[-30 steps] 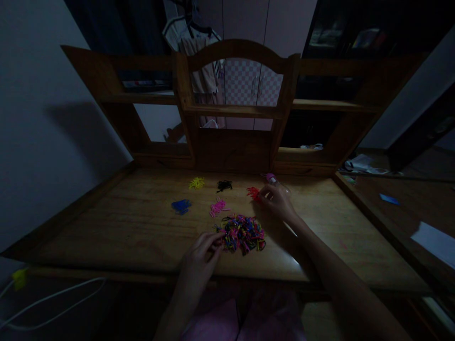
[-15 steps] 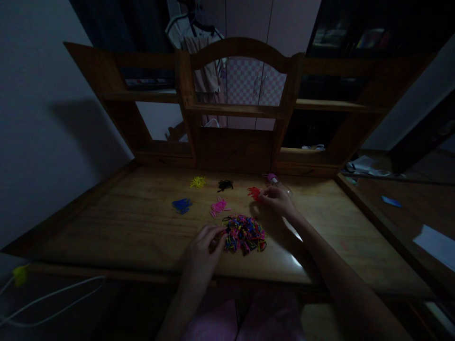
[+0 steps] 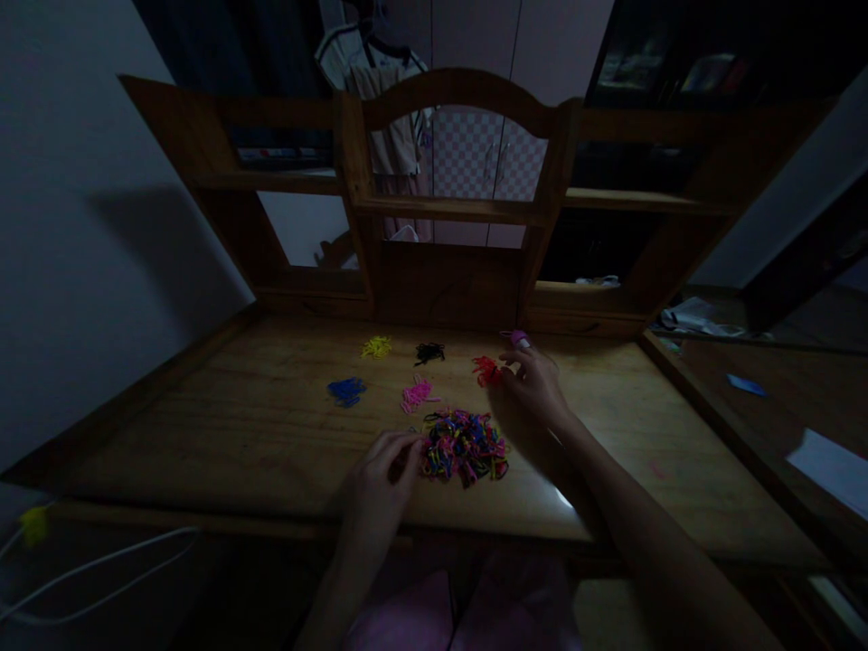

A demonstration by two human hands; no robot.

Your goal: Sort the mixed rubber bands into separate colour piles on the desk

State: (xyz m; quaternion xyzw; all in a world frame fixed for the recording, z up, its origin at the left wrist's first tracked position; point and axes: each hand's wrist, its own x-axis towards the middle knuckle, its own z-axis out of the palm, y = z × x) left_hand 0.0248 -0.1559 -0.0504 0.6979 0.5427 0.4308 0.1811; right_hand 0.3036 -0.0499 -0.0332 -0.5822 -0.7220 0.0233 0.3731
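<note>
A heap of mixed small coloured loops, perhaps elastic bands, lies near the front of the wooden desk. At its left edge my left hand has thumb and forefinger pinched together; whatever is between them is too small to make out. My right hand hovers just right of the little red pile, its thumb and fingers slightly apart with nothing visible between them. Single-colour piles lie behind the heap: pink, black, yellow and blue.
Behind my right hand lies a clear bottle with a purple cap, mostly hidden. A wooden shelf unit rises along the desk's back edge. On the right, beyond a raised edge, are a blue card and white paper.
My right hand's fingers have parted and drawn slightly away from the red pile. My left hand has stayed at the heap's left edge, its fingertips closing together.
</note>
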